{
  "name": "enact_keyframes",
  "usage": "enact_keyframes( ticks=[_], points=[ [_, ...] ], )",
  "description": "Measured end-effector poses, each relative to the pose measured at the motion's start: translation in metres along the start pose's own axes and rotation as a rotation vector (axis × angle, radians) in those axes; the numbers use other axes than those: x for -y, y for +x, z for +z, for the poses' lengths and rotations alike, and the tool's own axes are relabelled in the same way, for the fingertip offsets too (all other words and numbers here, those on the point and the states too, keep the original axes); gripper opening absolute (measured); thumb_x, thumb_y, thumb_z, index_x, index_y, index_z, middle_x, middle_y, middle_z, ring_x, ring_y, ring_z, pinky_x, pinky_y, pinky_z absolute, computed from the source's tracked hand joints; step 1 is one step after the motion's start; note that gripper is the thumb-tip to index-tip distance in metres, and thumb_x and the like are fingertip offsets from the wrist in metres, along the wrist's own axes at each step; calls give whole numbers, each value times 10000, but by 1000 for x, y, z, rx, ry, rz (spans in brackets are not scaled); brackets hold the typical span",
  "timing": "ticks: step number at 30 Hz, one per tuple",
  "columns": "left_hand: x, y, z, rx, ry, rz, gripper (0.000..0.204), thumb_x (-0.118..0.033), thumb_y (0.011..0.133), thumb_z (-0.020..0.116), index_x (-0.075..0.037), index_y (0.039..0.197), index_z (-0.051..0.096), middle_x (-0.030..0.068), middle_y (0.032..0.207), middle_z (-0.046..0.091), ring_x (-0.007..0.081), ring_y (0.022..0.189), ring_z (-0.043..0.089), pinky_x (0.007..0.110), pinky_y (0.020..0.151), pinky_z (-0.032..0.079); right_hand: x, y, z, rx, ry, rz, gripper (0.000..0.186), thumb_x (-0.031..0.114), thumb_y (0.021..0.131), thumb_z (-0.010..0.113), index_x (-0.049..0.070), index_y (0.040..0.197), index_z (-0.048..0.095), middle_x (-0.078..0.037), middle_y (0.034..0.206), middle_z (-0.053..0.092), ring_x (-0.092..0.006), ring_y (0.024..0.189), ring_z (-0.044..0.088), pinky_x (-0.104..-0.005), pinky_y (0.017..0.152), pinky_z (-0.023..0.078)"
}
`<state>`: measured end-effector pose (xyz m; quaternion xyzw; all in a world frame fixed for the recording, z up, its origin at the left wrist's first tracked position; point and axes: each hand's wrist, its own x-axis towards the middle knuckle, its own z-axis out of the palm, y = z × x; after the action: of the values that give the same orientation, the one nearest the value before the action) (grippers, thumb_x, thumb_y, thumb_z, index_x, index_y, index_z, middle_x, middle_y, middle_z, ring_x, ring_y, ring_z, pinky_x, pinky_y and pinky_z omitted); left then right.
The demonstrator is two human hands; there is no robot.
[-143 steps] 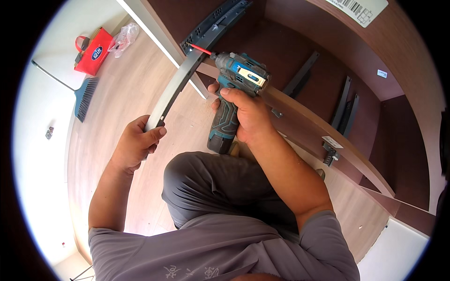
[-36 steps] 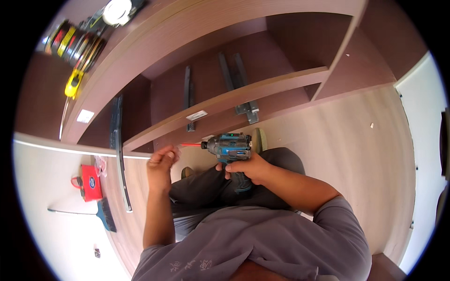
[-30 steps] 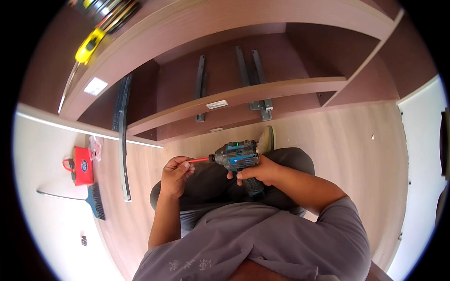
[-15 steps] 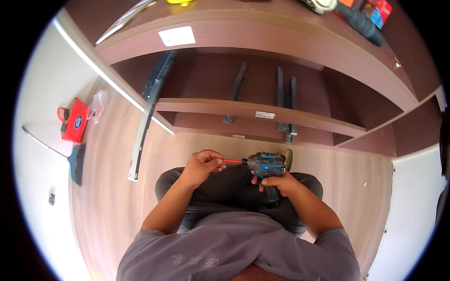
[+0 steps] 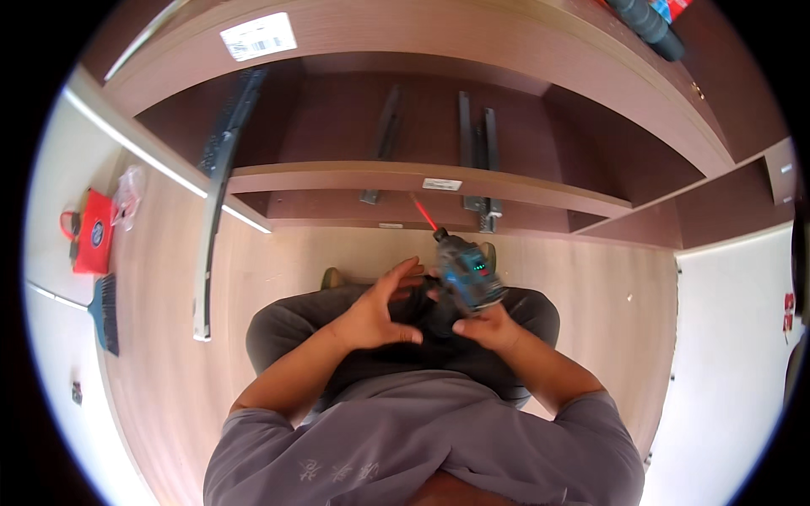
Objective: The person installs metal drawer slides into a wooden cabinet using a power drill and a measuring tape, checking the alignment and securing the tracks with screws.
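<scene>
A blue and black cordless impact driver (image 5: 469, 274) is gripped in my right hand (image 5: 489, 327), tilted so its front end points up and left. From its chuck sticks a thin red screwdriver bit (image 5: 423, 212). Just left of the driver is my left hand (image 5: 380, 314), its thumb and fingers apart with nothing between them. Both hands are over my lap. A long metal drawer slide (image 5: 213, 228) is at the left side of the brown cabinet (image 5: 523, 179), its near end jutting out beyond the front.
More drawer slides (image 5: 467, 135) lie inside the cabinet. A red bag (image 5: 94, 232), a clear plastic bag (image 5: 128, 196) and a blue broom (image 5: 105, 314) are along the white left wall. A dark ribbed hose-like part (image 5: 650, 29) rests on the upper shelf.
My left hand has let go of the red bit and opened. The driver has swung from pointing left to pointing forward. The view has shifted a little to the right.
</scene>
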<state>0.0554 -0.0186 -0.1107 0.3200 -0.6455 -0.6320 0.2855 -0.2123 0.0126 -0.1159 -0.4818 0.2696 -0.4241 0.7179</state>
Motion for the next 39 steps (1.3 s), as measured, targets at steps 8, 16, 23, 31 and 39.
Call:
enact_keyframes(
  ticks=[8, 16, 23, 31, 39],
  points=[
    [25, -21, 23, -466, -329, -191, 378, 0, 919, 688, -28, 1291, 634, 73, 1249, 683, 203, 1096, 663, 346, 974, 528, 12, 25, 23, 335, -838, 139, 956, 168, 868, 731, 2, 1631, 179, -247, 1634, 330, -363, 1515, 345, -422, 1219, 342],
    [28, -8, -3, -596, -932, -521, 172, -82, 954, 640, -29, 1113, 676, 90, 1074, 737, 189, 821, 672, 361, 724, 579, 0, 85, -186, -334, -1244, 415, 533, 284, 906, 719, 21, 1356, 612, -218, 1198, 711, -354, 1147, 665, -424, 977, 522],
    [34, 13, -3, -612, -878, -487, 183, -86, 948, 642, -27, 1118, 678, 92, 1059, 735, 184, 800, 674, 359, 691, 580, -79, 109, -337, -696, -1366, 436, 540, 469, 1001, 534, 128, 1416, 591, -181, 1402, 616, -374, 1304, 564, -464, 1072, 460],
    [45, 13, -7, -648, -853, -538, 240, -76, 940, 617, -44, 1177, 627, 100, 1094, 714, 201, 798, 670, 389, 708, 595, -54, 111, -307, -610, -1522, 434, 483, 446, 1004, 541, 119, 1345, 642, -178, 1405, 615, -380, 1322, 547, -477, 1078, 453],
    [45, 12, -4, -657, -805, -513, 240, -67, 928, 618, -37, 1166, 629, 124, 1064, 716, 207, 782, 672, 394, 701, 602, -38, 75, -321, -809, -1573, 529, 418, 408, 993, 541, 106, 1237, 695, -222, 1209, 703, -424, 1133, 656, -517, 970, 530]
  ],
)
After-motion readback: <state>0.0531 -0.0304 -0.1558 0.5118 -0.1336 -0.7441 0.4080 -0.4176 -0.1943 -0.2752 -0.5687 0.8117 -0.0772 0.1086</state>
